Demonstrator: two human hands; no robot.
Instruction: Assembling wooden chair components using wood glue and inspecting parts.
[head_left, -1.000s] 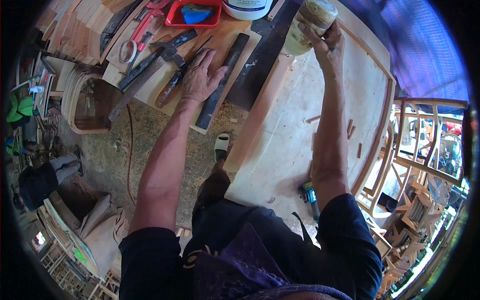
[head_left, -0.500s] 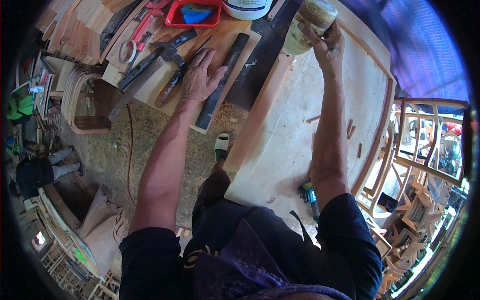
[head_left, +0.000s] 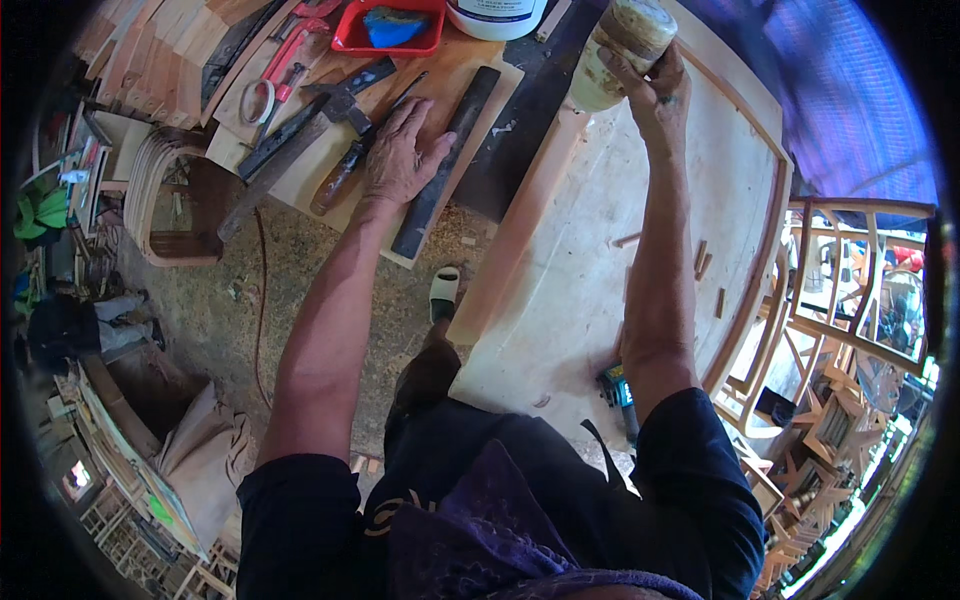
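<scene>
My left hand [head_left: 402, 158] lies flat on a wooden board, fingers stretched out, between a wood-handled chisel [head_left: 340, 178] and a long dark bar [head_left: 446, 165]. Left of the chisel, a hammer [head_left: 343, 108] lies across other tools. Around a stained jar [head_left: 628, 42] with pale yellowish contents, my right hand [head_left: 655, 88] is closed, holding it above the far end of a pale panel [head_left: 570, 300] with raised wooden edges. The jar is tilted, and its far side runs out of view.
A red tray [head_left: 345, 38] holding a blue sponge-like block [head_left: 393, 28] stands at the back beside a white bucket [head_left: 497, 18]. Short wood sticks [head_left: 702, 258] and a teal-black power tool [head_left: 620, 395] lie on the panel. Chair frames [head_left: 850, 280] stand at right; a cord [head_left: 262, 310] crosses the floor.
My two hands and the jar have hardly moved. At the far left, the person in dark clothes and light trousers has shifted a little.
</scene>
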